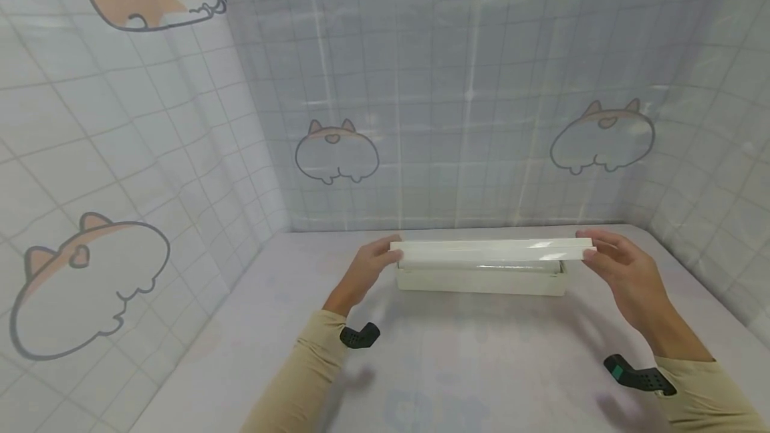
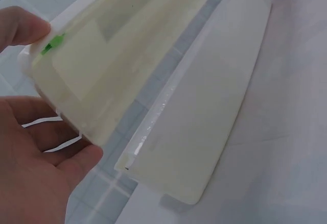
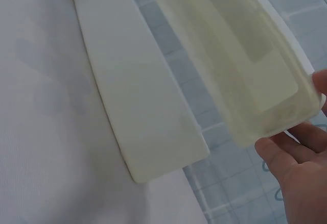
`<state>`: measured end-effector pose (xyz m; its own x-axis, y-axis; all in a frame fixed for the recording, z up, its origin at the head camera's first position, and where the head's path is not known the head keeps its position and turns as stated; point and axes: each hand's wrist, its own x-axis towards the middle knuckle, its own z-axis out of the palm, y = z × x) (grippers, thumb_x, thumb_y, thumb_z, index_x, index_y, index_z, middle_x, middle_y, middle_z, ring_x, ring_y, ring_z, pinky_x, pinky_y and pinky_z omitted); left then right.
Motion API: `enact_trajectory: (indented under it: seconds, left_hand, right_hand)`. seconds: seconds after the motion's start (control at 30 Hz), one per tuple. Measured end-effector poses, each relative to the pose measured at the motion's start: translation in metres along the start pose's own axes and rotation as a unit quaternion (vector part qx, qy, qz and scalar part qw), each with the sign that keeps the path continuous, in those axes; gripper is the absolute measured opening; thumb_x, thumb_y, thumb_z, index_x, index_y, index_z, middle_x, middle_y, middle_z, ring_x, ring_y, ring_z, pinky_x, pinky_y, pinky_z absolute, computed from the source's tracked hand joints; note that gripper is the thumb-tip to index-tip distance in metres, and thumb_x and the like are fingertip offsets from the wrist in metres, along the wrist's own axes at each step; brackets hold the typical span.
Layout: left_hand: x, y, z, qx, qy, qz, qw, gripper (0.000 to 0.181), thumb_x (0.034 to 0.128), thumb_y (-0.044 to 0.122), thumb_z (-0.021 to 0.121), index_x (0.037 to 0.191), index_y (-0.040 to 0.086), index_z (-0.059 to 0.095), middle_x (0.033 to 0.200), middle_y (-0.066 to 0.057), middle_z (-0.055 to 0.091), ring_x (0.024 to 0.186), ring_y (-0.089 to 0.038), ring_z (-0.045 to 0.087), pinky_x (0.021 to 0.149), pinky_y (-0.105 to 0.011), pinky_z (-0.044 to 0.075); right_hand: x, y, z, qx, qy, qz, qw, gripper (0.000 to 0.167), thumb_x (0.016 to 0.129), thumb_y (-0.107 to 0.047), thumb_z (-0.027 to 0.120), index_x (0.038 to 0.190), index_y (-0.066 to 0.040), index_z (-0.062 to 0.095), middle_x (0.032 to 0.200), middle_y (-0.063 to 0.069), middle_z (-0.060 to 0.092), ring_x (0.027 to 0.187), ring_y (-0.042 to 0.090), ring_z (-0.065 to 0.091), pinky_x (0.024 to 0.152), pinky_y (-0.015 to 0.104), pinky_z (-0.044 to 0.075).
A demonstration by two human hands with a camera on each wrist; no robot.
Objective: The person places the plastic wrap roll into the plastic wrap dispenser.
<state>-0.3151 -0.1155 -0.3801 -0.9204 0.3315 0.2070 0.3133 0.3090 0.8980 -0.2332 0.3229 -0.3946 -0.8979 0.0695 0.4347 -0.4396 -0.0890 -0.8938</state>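
Observation:
Both hands hold a long white lid (image 1: 493, 250) just above a long white box (image 1: 481, 281) on the table. My left hand (image 1: 365, 271) grips the lid's left end between thumb and fingers. At the opposite end, my right hand (image 1: 634, 279) grips it the same way. The lid's hollow, yellowish underside shows in both wrist views, with a small green piece (image 2: 52, 44) at its left end. Something shiny and clear, like plastic film (image 1: 511, 266), shows along the box's top opening. In the wrist views a gap separates lid and box. Most of the box's inside is hidden.
The box stands toward the back of a pale covered table (image 1: 469, 353). Behind it hangs a checked curtain (image 1: 469, 99) with corgi drawings, which also encloses the left and right sides. A dark band device (image 1: 361, 336) sits at each wrist.

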Motion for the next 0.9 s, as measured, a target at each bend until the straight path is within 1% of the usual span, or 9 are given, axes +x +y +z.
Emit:
enact_trajectory:
  seconds: [0.1, 0.2, 0.33, 0.5, 0.6, 0.67, 0.73, 0.8, 0.9]
  left_hand:
    - [0.001, 0.001, -0.001, 0.018, -0.012, 0.006, 0.9998, 0.056, 0.098, 0.03, 0.064, 0.147, 0.006, 0.05, 0.145, -0.01, 0.054, 0.138, -0.029, 0.045, 0.113, -0.051, 0.035]
    - [0.002, 0.001, -0.001, 0.036, -0.02, 0.019, 0.999, 0.055, 0.0974, 0.028, 0.066, 0.146, 0.007, 0.051, 0.143, -0.009, 0.056, 0.137, -0.029, 0.046, 0.112, -0.05, 0.037]
    - [0.002, 0.0, 0.001, 0.049, -0.026, 0.028, 0.9981, 0.062, 0.0951, 0.025, 0.068, 0.149, 0.005, 0.046, 0.149, -0.012, 0.05, 0.139, -0.031, 0.044, 0.112, -0.048, 0.037]
    - [0.002, -0.007, 0.007, 0.072, -0.034, 0.013, 0.9968, 0.072, 0.0917, 0.026, 0.069, 0.153, 0.002, 0.039, 0.156, -0.014, 0.039, 0.142, -0.032, 0.04, 0.113, -0.043, 0.036]
    - [0.002, -0.009, 0.01, 0.086, -0.038, 0.002, 0.9955, 0.075, 0.0903, 0.027, 0.07, 0.154, 0.002, 0.036, 0.158, -0.012, 0.035, 0.143, -0.03, 0.038, 0.113, -0.039, 0.035]
    - [0.002, -0.009, 0.012, 0.095, -0.041, -0.002, 0.9946, 0.08, 0.0894, 0.029, 0.072, 0.155, 0.002, 0.034, 0.159, -0.012, 0.034, 0.144, -0.028, 0.037, 0.114, -0.038, 0.034]
    - [0.002, -0.01, 0.013, 0.108, -0.044, -0.005, 0.9932, 0.085, 0.0882, 0.033, 0.074, 0.156, 0.004, 0.031, 0.16, -0.01, 0.032, 0.144, -0.026, 0.036, 0.115, -0.039, 0.033]
    - [0.002, -0.01, 0.013, 0.115, -0.046, -0.006, 0.9923, 0.09, 0.0871, 0.035, 0.076, 0.157, 0.004, 0.028, 0.161, -0.009, 0.03, 0.145, -0.025, 0.034, 0.115, -0.04, 0.032]
    - [0.001, -0.01, 0.014, 0.128, -0.046, -0.009, 0.9906, 0.092, 0.087, 0.037, 0.076, 0.158, 0.006, 0.026, 0.161, -0.008, 0.029, 0.145, -0.024, 0.034, 0.116, -0.041, 0.031]
  right_hand:
    - [-0.001, 0.002, -0.002, -0.045, -0.011, -0.008, 0.9989, 0.042, 0.098, -0.001, 0.063, 0.139, 0.002, 0.054, 0.136, 0.004, 0.055, 0.117, 0.007, 0.053, 0.089, 0.008, 0.045]
    - [-0.001, 0.003, -0.002, -0.059, -0.013, -0.017, 0.998, 0.042, 0.098, -0.001, 0.062, 0.139, 0.003, 0.053, 0.137, 0.004, 0.056, 0.116, 0.005, 0.055, 0.089, 0.008, 0.044]
    - [0.0, 0.006, -0.001, -0.064, -0.009, -0.015, 0.9978, 0.046, 0.098, -0.002, 0.063, 0.141, 0.007, 0.048, 0.142, 0.002, 0.054, 0.12, 0.001, 0.053, 0.092, 0.007, 0.043]
    - [0.0, 0.011, 0.001, -0.063, -0.008, -0.005, 0.998, 0.052, 0.099, -0.003, 0.062, 0.146, 0.009, 0.041, 0.157, 0.007, 0.039, 0.132, 0.002, 0.044, 0.094, 0.007, 0.041]
    - [0.0, 0.014, 0.002, -0.076, -0.004, 0.0, 0.9971, 0.056, 0.1, -0.004, 0.061, 0.148, 0.01, 0.036, 0.16, 0.013, 0.032, 0.131, 0.002, 0.044, 0.094, 0.007, 0.041]
    - [0.0, 0.015, 0.003, -0.098, 0.001, 0.008, 0.9951, 0.06, 0.101, -0.006, 0.06, 0.151, 0.01, 0.031, 0.16, 0.019, 0.029, 0.131, 0.003, 0.044, 0.094, 0.007, 0.041]
    - [0.001, 0.016, 0.003, -0.127, 0.004, 0.02, 0.9916, 0.063, 0.103, -0.011, 0.058, 0.153, 0.009, 0.026, 0.161, 0.024, 0.024, 0.135, 0.007, 0.042, 0.096, 0.008, 0.04]
    - [0.001, 0.016, 0.004, -0.152, 0.003, 0.034, 0.9878, 0.065, 0.104, -0.015, 0.056, 0.155, 0.007, 0.022, 0.161, 0.027, 0.02, 0.141, 0.015, 0.037, 0.099, 0.009, 0.039]
    - [0.001, 0.018, 0.004, -0.165, -0.001, 0.047, 0.9851, 0.066, 0.105, -0.018, 0.056, 0.155, 0.006, 0.021, 0.161, 0.028, 0.017, 0.146, 0.021, 0.03, 0.1, 0.01, 0.038]
